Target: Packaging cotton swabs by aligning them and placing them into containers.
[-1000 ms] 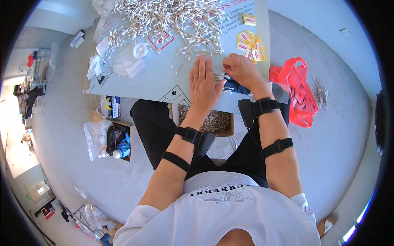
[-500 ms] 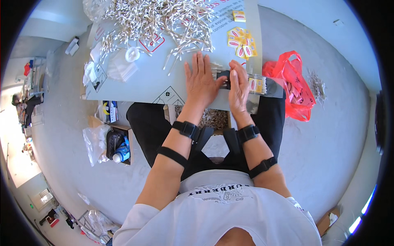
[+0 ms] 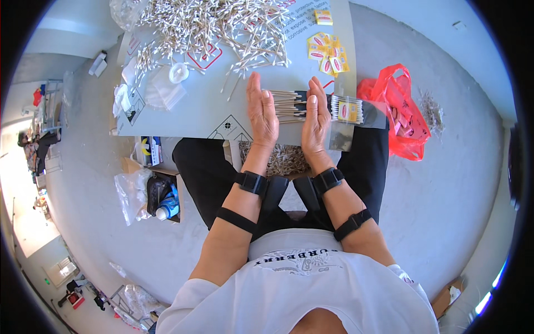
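Both hands (image 3: 289, 114) hiding swab bundle (image 3: 286, 104) ends

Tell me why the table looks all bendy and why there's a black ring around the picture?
In the head view, the fisheye lens bends the straight edges of the grey table toward the rim and leaves black corners around the round image. The middle stays sharp: the left hand, the right hand and the bundle of cotton swabs between them. The far left glares white.

swab bundle (image 3: 289, 104) between hands, pile (image 3: 217, 25) behind
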Motion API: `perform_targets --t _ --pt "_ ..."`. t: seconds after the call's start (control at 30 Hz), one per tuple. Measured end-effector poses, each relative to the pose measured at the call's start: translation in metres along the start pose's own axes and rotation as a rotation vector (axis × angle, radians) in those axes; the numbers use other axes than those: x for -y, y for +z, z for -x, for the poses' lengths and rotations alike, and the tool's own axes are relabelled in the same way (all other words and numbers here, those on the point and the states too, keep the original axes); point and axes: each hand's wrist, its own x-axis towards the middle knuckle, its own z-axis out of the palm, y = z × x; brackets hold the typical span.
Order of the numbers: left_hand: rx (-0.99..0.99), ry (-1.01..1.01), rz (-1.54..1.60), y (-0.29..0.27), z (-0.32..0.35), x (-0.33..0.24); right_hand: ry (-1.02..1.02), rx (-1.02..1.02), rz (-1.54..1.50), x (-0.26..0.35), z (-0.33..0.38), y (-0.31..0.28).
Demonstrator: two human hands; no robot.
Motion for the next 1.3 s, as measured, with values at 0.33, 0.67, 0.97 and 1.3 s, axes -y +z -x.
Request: perform_targets --t 0.33,0.67,0.97,1.3 --pt "-0.067 -0.168 0.582 0.009 -0.005 0.012 0.122 -0.061 -0.299 -0.007 -0.016 -0.015" --pt "0.032 -0.231 0.562 0.01 -0.011 -0.002 0.163 -0.064 -0.338 -0.004 -0.024 -0.014" --pt "0.008 -0.143 0.481 0.016 -0.001 -0.003 0.151 -0.065 -0.295 -0.005 -0.015 -0.015" --pt "-0.031 -0.217 0.672 0.023 -0.023 0.011 0.119 -0.096 -0.312 -0.006 -0.018 -0.015"
